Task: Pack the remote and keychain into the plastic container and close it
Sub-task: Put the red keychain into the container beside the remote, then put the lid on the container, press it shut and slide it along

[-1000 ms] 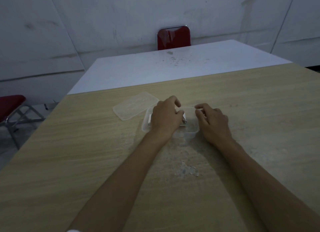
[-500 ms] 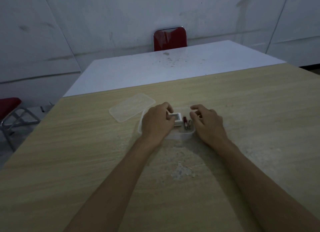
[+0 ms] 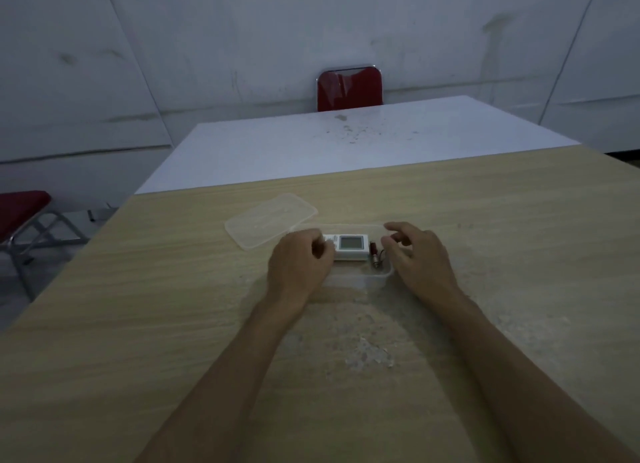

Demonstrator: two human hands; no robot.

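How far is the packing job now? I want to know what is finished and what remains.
Done: the remote and keychain both lie inside the plastic container. In hand: the left hand is at the remote's end, apparently settling it, though actual contact is unclear; the right hand hovers open beside the keychain. Left: the lid lies on the wooden table behind the container, so closing remains.
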